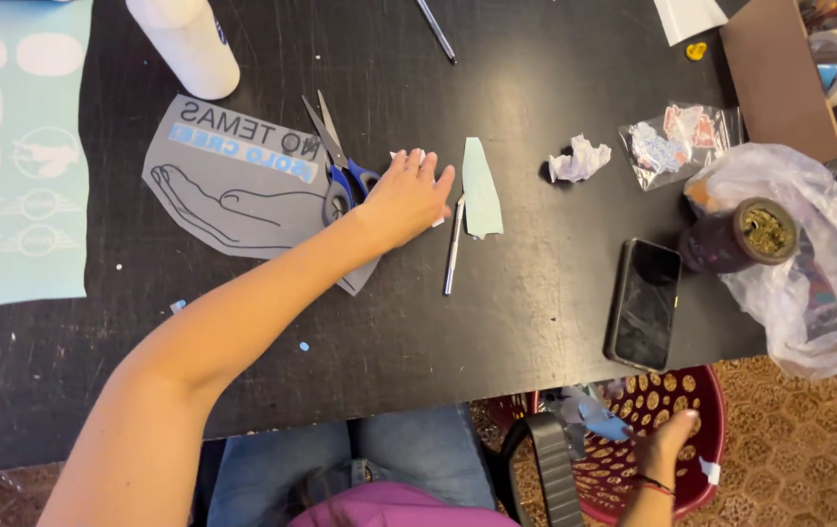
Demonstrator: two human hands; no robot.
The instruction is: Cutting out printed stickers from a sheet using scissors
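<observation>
Now the left hand (407, 200) lies flat on the black surface (526, 322), fingers spread and together pressing a small white scrap (408, 154) at its fingertips. Scissors (340, 161) with blue handles lie just left of that hand, on a grey sticker sheet (233, 181). A slim knife (453, 249) and a pale green cutout (481, 188) lie just right of it. Well right of the hand sit a paper wad (579, 159) and a phone (645, 303). The right hand (662, 451) hangs below the surface edge over a red basket (696, 410), fingers loosely curled, holding nothing that shows.
</observation>
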